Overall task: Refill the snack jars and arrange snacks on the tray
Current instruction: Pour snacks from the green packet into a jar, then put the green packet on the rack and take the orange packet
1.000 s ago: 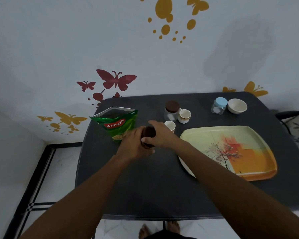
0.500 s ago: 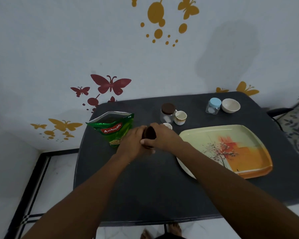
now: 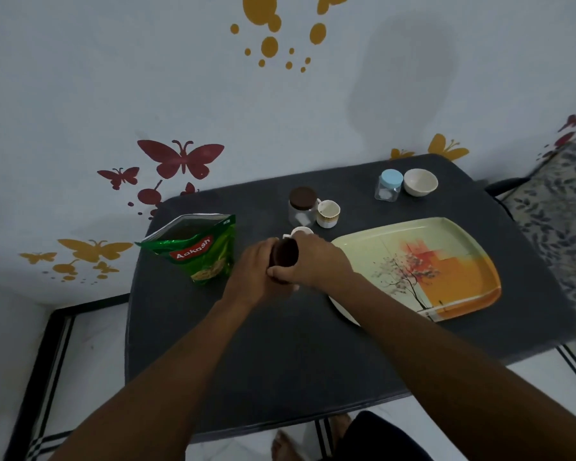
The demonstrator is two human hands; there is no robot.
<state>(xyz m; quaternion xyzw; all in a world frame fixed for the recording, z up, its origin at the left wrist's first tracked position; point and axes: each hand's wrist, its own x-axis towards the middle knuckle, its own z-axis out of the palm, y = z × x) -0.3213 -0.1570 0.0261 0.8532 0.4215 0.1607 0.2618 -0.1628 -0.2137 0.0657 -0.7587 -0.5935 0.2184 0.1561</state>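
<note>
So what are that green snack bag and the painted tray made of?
Green snack bag: likely plastic film lined with foil, glossy; it crinkles and its open mouth shines silver.
Tray: probably melamine or hard plastic, smooth with a printed tree; its raised rim looks moulded.

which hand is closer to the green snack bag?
Left. The left hand grips the brown-lidded jar just right of the green snack bag; the right hand lies beyond the jar, toward the tray.
</note>
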